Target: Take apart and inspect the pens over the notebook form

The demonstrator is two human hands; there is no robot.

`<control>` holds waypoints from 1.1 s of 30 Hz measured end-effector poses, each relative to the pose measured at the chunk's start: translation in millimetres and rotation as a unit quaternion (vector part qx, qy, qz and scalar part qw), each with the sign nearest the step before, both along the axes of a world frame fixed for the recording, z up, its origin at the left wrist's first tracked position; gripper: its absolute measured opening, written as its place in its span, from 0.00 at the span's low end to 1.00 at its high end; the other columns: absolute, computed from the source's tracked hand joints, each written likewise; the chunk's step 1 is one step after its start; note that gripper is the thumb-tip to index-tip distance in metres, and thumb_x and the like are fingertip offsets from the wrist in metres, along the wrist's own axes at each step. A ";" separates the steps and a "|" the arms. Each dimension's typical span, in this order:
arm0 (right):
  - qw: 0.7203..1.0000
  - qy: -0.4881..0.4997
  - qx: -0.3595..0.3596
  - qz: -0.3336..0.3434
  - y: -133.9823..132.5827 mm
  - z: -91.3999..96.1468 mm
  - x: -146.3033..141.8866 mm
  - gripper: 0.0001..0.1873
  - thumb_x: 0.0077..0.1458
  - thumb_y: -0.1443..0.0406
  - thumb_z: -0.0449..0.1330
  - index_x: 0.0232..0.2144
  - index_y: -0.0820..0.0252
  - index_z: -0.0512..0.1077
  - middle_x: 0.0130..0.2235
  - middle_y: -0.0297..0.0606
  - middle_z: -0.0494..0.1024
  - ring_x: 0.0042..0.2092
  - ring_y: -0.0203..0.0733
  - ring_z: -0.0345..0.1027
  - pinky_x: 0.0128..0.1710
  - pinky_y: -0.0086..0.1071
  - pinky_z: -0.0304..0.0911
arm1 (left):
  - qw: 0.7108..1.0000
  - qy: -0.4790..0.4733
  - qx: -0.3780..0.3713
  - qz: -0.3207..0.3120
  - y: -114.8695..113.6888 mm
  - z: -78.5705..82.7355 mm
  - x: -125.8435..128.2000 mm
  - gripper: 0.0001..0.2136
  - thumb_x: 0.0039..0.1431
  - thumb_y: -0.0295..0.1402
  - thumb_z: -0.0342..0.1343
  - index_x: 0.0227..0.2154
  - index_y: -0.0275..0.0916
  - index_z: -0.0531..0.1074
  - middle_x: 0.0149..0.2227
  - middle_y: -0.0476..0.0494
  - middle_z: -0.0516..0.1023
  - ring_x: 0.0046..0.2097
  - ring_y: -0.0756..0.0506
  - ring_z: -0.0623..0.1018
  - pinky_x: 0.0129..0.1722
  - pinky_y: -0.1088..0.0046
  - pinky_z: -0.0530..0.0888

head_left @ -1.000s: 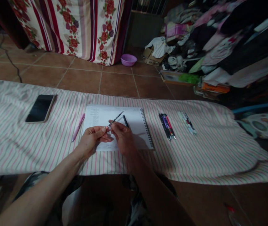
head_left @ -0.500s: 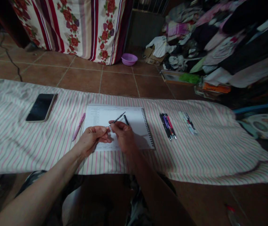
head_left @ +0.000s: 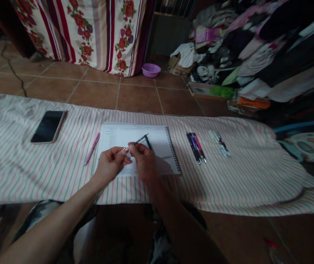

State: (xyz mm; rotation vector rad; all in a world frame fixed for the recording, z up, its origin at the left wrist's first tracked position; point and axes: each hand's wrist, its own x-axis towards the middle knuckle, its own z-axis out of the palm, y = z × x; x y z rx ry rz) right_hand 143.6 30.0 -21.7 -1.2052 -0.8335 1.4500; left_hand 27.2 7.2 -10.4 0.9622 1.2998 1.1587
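Over an open spiral notebook (head_left: 162, 132), my two hands are close together. My left hand (head_left: 109, 163) is closed in a pinch on a slim pale rod (head_left: 120, 151), perhaps a pen part; its exact kind is unclear. Between the fingertips of my right hand (head_left: 145, 161) is a thin dark pen piece with light markings (head_left: 139, 140), pointing up and to the right. A second black pen piece (head_left: 148, 142) shows just beyond the right fingers; I cannot tell whether it is held or lies on the page. A pink pen (head_left: 92, 149) lies left of the notebook.
A striped cloth (head_left: 245, 176) covers the low surface. Several pens (head_left: 195, 147) lie right of the notebook, with some pale pens (head_left: 220, 143) farther right. A phone (head_left: 48, 127) rests at the left. A purple basin (head_left: 151, 70) stands on the tiled floor beyond.
The dark pen piece has tipped lower, its tip now meeting the second black piece in view. In my left hand, more of the pale rod shows. Both hands have shifted only slightly.
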 end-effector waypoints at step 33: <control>0.999 0.009 0.025 0.047 5.3 -0.7 8.4 0.19 0.46 0.55 0.62 0.37 0.59 0.77 0.25 0.31 0.69 0.29 0.32 0.58 0.30 0.28 0.55 | 0.988 -0.130 -0.078 -0.036 -0.7 12.4 1.3 0.13 0.43 0.39 0.64 0.25 0.33 0.73 0.20 0.46 0.76 0.24 0.49 0.76 0.28 0.74 0.73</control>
